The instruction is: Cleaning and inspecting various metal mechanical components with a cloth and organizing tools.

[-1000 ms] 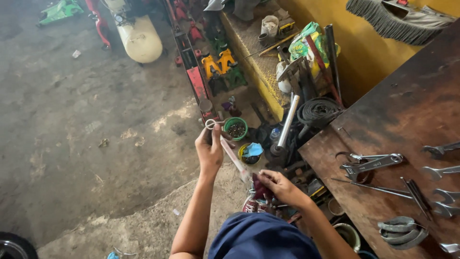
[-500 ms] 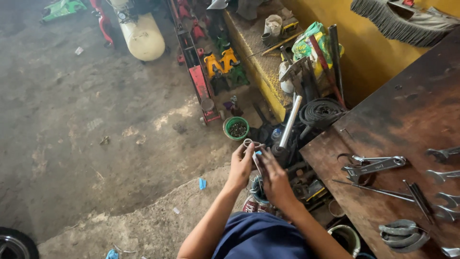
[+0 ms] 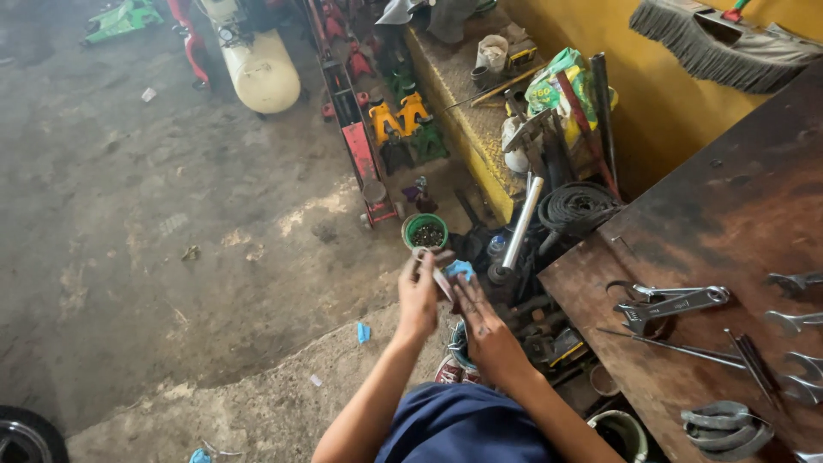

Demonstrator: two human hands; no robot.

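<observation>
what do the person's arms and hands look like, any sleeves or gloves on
Both forearms are bare, with no sleeves reaching them, and neither the left hand nor the right hand wears a glove. No watch, band or ring shows from this view. Lower down there is dark blue clothing; whether it is a shirt or trousers cannot be told.

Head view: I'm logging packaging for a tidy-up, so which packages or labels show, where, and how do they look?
Green and yellow printed bag: crumpled, on the yellow ledge against the wall.
Small box: dark with a yellow band, on the ledge behind the bag.
No signs or screens in view.
</observation>
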